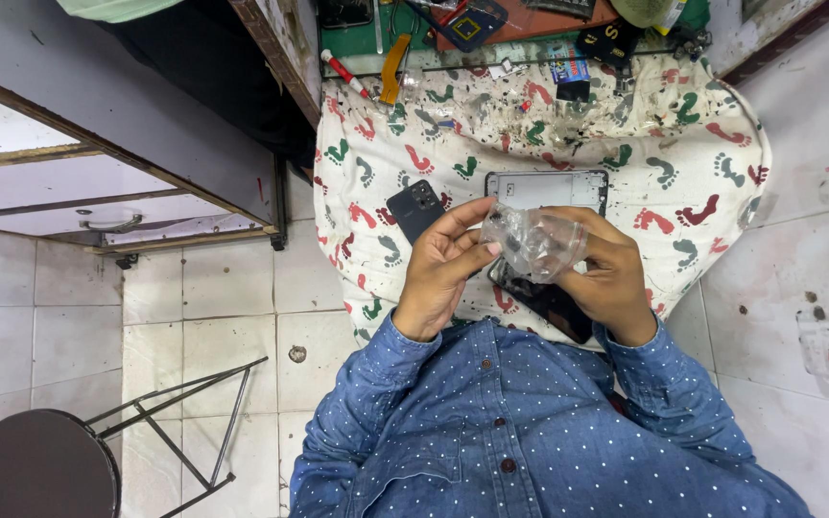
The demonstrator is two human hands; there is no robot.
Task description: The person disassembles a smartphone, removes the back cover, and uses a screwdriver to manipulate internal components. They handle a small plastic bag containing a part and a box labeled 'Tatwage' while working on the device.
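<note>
**Both hands on a small clear bag over the lap cloth**

A cloth (pixel 683 125) printed with red and green footprints covers the lap, spreading far toward a cluttered bench (pixel 520 24). On it, far of the hands, lies a pale phone frame (pixel 547 189); a dark phone back (pixel 414 206) rests just left of that, and a black phone (pixel 554 305) lies near, partly under the right hand.

The left hand (pixel 443 269) and right hand (pixel 611 273) meet in the middle, each pinching an edge of a crumpled clear bag (pixel 534 240) held above the cloth. Small dark parts show through the film (what they are is too small to tell).

The bag looks light, soft and slippery, likely to crease and slide between fingertips. Gripping it by the edges, as now, seems safest, since squeezing the middle could press on the loose parts inside.
</note>
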